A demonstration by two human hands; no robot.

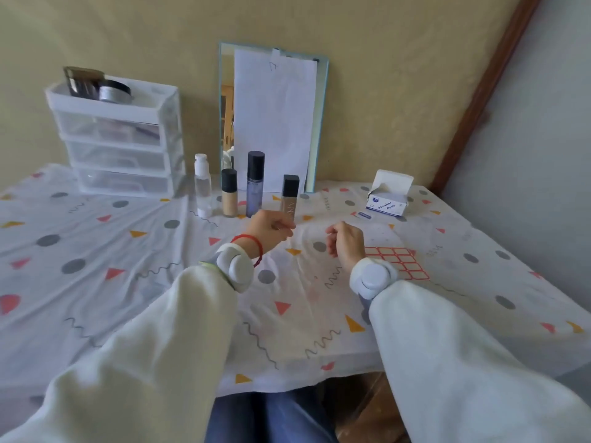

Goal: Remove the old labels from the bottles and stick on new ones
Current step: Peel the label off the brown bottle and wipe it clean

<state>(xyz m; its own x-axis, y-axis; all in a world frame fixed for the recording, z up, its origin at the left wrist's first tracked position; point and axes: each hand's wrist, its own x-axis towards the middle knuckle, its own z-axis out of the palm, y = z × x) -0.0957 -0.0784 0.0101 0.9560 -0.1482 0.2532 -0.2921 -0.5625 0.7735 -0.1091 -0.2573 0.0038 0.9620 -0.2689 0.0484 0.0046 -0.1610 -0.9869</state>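
Several bottles stand in a row in front of the mirror: a clear bottle (202, 190) with a white cap, a beige bottle (229, 199) with a black cap, a tall purple bottle (255, 187) and a brown bottle (290, 196) with a square black cap. My left hand (270, 230) hovers just in front of the brown bottle, fingers loosely curled, nothing visible in them. My right hand (344, 239) hangs above the cloth with relaxed curled fingers and holds nothing. A sheet of red-bordered labels (399, 259) lies flat just right of my right wrist.
An open box of alcohol pads (387, 201) sits at the back right, one small pad packet (364, 215) beside it. A white drawer unit (118, 139) stands back left. The mirror (321, 123), covered with paper, leans on the wall. A patterned cloth (128, 282) covers the table.
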